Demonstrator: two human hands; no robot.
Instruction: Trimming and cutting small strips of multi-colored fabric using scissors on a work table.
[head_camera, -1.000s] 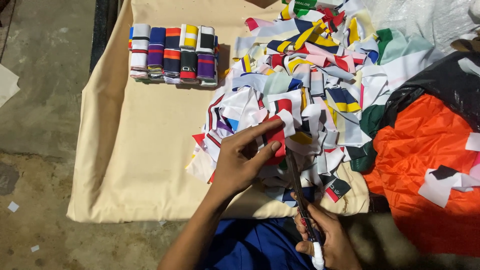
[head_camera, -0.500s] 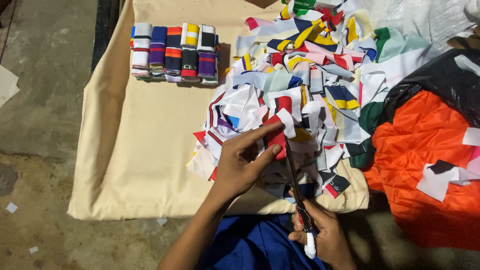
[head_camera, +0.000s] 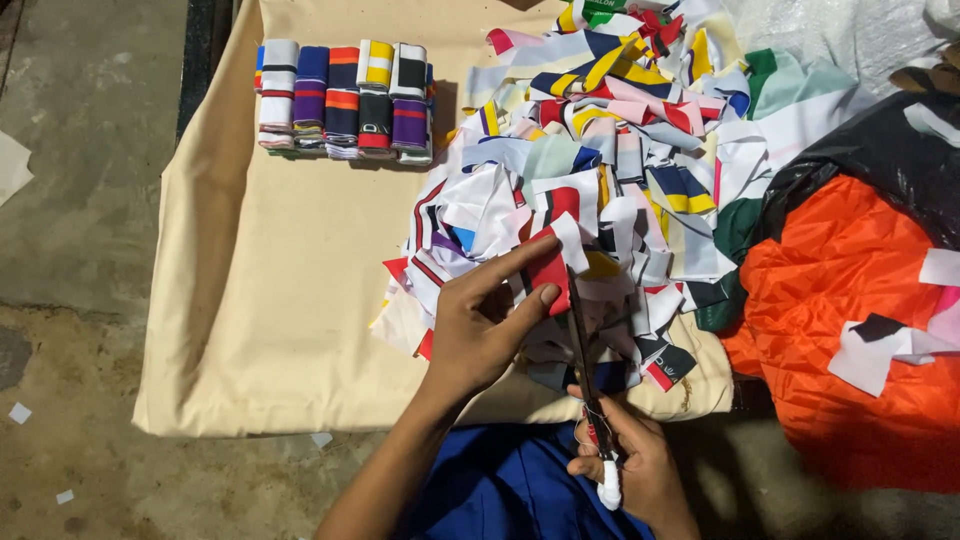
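scissors (head_camera: 583, 360) gripped in right hand (head_camera: 632, 468), thin blades at stiff red-white fabric scrap (head_camera: 552, 262) pinched by left hand (head_camera: 480, 325).

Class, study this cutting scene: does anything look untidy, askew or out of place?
Yes. The fabric scraps lie in a jumbled heap, spilling off the beige cloth onto the orange sheet, unlike the neat row of folded pieces. Paper bits litter the floor.

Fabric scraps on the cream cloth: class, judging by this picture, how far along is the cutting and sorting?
Done: a neat row of folded strips lies on the cream cloth. In hand: the left hand pinches a red-and-white piece while the right hand works scissors at it. Left: a large loose heap of scraps remains unsorted.
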